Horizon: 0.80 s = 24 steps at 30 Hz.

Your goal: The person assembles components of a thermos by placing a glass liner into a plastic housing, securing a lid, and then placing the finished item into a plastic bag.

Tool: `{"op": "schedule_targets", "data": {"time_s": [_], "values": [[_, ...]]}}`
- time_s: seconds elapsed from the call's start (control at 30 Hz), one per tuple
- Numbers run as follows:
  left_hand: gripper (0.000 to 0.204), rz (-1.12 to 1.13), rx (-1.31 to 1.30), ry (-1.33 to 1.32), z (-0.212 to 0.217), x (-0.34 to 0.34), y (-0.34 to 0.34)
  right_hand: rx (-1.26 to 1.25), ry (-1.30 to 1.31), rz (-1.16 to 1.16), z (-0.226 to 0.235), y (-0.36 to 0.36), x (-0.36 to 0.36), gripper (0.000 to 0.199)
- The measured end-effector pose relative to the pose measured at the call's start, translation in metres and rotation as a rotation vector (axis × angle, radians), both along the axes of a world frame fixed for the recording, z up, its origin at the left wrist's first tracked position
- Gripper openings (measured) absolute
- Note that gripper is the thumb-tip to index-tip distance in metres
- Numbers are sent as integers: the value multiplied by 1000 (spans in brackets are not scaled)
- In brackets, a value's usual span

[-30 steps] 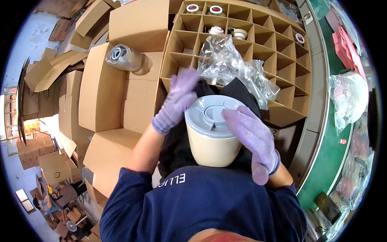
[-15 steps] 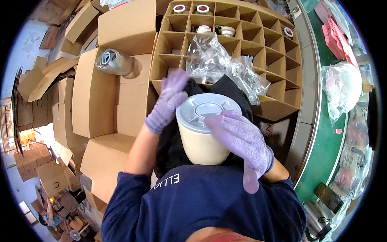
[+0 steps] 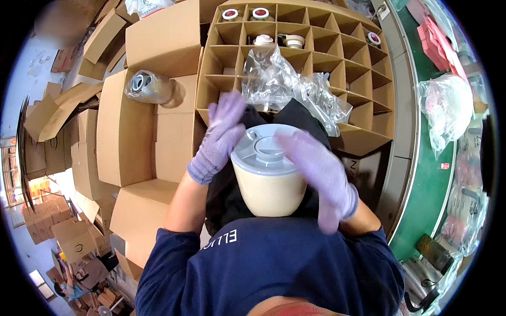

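Note:
A cream, tapered canister (image 3: 270, 194) stands upright on my lap, against my shirt. Its round blue-grey lid (image 3: 269, 158) has a raised ring in the middle. My left hand (image 3: 219, 138), in a lilac knitted glove, is open with fingers stretched upward at the lid's left side; whether it touches the lid I cannot tell. Over the lid's right edge lies my gloved right hand (image 3: 322, 176), fingers stretched out and slightly blurred, covering part of the rim. Neither hand grips anything.
Ahead is a divided carton (image 3: 337, 138) with several lidded jars and crumpled clear plastic bags (image 3: 274, 79). An opened carton (image 3: 171, 131) at left has a plastic-wrapped container (image 3: 150, 87) on it. A green-topped bench (image 3: 419, 216) with bagged goods runs along the right.
My right hand has shifted slightly up and to the right over the lid. The left hand's fingers have spread a little and look sharper. The canister stays on my lap.

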<state>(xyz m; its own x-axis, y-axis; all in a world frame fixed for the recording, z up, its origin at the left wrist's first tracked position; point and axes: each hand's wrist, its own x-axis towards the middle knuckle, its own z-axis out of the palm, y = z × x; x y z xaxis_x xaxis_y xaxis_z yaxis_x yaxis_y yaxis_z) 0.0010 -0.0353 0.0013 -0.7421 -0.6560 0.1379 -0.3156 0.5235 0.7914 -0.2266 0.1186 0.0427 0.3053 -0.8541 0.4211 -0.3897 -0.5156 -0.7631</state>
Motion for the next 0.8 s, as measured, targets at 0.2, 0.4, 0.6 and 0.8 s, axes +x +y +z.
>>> {"op": "schedule_targets", "data": {"time_s": [0.2, 0.4, 0.6, 0.8], "values": [[69, -227, 113, 21, 17, -1, 17, 165, -138, -100, -29, -3, -5, 104], [64, -142, 29, 100, 19, -7, 23, 213, -334, -271, -56, -29, -34, 77], [63, -357, 323, 68, 5, 1, 5, 169, -139, -54, -20, -12, -13, 93], [63, -180, -18, 127, 26, -11, 30, 365, -523, 38, -64, -33, -19, 59]]}}
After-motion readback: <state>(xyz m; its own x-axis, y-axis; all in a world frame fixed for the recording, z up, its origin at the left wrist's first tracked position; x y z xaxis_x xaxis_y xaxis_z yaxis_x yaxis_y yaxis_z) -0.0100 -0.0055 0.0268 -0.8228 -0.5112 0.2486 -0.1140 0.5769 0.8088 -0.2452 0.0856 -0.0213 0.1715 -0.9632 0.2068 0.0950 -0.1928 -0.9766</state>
